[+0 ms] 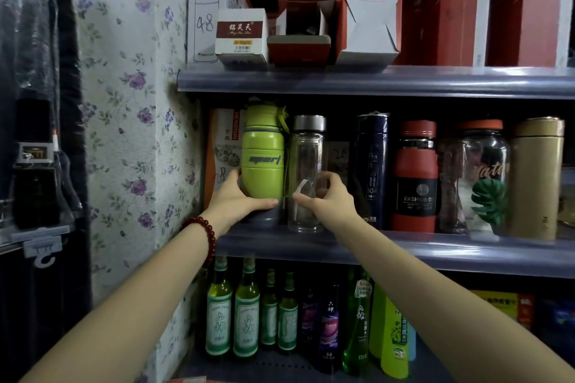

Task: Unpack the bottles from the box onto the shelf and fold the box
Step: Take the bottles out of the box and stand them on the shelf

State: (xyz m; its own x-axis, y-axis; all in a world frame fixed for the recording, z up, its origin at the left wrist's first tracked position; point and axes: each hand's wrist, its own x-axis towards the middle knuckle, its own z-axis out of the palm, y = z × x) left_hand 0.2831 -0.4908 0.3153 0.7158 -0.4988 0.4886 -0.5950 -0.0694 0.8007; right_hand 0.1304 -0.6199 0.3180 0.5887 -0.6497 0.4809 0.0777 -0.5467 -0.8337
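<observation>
A lime-green sport bottle (264, 152) stands upright at the left end of the middle shelf (435, 250). My left hand (239, 200) wraps around its lower part, thumb across the front. Right beside it stands a clear glass bottle (307, 171) with a silver cap. My right hand (326, 196) is closed around the lower part of that glass bottle, fingers behind and thumb in front. A red bead bracelet (203, 235) sits on my left wrist. The box the bottles came from is not in view.
More bottles fill the middle shelf to the right: a dark blue flask (371, 165), a red bottle (415, 177), a glass jar (485, 177), a gold flask (536, 177). Open red-and-white cartons (367, 28) crowd the top shelf. Green glass bottles (233, 308) stand below. A floral wall (130, 102) is at the left.
</observation>
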